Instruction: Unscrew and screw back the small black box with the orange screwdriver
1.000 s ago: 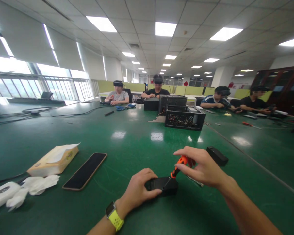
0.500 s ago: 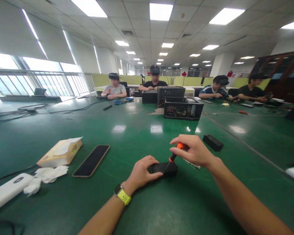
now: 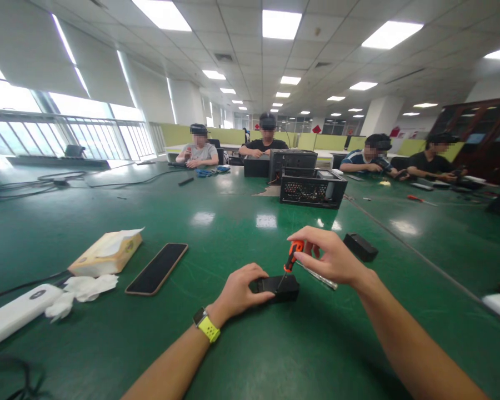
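My left hand point(image 3: 242, 289), with a yellow-green watch strap at the wrist, grips the left end of a small black box-shaped device point(image 3: 286, 288) on the green table. My right hand point(image 3: 327, 253) pinches the orange-and-black handle of a screwdriver point(image 3: 294, 254) between thumb and fingertips. The screwdriver leans slightly, and its thin shaft points down to the top of the device near my left thumb. A screw at its tip is too small to make out. A slim silvery rod-like item point(image 3: 319, 276) lies on the table beneath my right hand.
A second black block point(image 3: 360, 246) lies beyond my right hand. At left are a phone point(image 3: 157, 269), a tissue pack point(image 3: 108, 253), crumpled tissues point(image 3: 87, 289) and a white power strip point(image 3: 19, 315). An open computer case point(image 3: 312, 189) stands further back; several people sit across the table.
The screwdriver handle has tipped a little left, and my right thumb and fingers have loosened and shifted around it. My left hand still steadies the device. The view has tilted slightly.
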{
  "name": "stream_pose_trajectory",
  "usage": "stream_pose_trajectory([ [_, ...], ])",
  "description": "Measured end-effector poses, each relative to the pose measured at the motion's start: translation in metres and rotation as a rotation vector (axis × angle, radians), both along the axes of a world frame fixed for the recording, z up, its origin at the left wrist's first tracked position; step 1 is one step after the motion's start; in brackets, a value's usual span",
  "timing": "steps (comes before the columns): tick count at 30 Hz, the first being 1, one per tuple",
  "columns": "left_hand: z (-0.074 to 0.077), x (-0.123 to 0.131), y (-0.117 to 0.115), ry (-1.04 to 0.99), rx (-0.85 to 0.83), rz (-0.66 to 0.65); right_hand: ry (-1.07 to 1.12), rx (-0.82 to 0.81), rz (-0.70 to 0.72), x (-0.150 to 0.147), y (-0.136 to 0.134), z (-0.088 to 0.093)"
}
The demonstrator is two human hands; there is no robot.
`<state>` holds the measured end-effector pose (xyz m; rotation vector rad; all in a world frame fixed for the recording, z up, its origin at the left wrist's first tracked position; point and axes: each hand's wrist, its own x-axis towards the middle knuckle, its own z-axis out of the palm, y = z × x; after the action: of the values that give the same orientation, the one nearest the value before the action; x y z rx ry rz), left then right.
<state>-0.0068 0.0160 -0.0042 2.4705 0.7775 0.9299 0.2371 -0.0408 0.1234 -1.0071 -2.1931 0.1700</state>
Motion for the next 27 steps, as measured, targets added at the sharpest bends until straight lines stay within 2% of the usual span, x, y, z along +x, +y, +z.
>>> stream_pose_trajectory([
  [12, -0.001, 0.000, 0.000, 0.010, -0.005, 0.019, -0.026, 0.012, -0.085, 0.000, 0.002, -0.004],
  [16, -0.001, 0.000, 0.000, 0.012, -0.001, 0.022, -0.056, 0.025, -0.050, 0.001, 0.000, 0.000],
  [19, 0.000, -0.001, 0.000, 0.015, 0.008, 0.021, -0.063, -0.014, -0.004, 0.003, -0.003, 0.004],
  [24, 0.005, -0.003, -0.001, 0.034, 0.002, 0.016, -0.156, -0.081, -0.062, 0.007, -0.009, 0.011],
  [27, 0.006, -0.003, -0.002, 0.037, -0.003, 0.018, -0.180, -0.145, -0.057, 0.020, -0.007, 0.015],
])
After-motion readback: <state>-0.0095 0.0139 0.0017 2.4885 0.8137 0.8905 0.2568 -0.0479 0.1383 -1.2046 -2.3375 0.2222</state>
